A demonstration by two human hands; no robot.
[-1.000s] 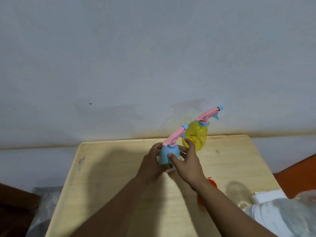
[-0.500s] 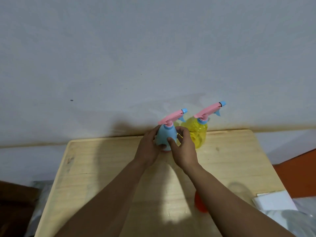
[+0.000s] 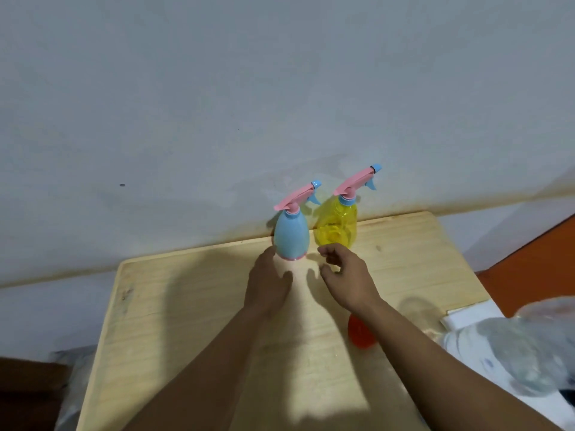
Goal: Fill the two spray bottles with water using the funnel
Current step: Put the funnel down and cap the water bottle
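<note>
Fingers (image 3: 326,255) of both hands are spread and hold nothing; bench (image 3: 186,306) lies bare toward its left edge, giving room; blue spray bottle (image 3: 292,236) and yellow spray bottle (image 3: 337,223) stand touching at the far edge, so a nudge could topple both; orange funnel (image 3: 359,334) sits under the right forearm, near the right edge, easily swept off.

Head-worn camera looks forward and down across the table (image 3: 193,306) toward the wall (image 3: 217,104).

Both bare forearms reach forward side by side. The left hand (image 3: 268,283) lies palm-down, fingers together and stretched out flat, holding nothing. The right hand (image 3: 348,279) hovers loosely curled, fingers bent and parted, thumb apart, also holding nothing.
</note>
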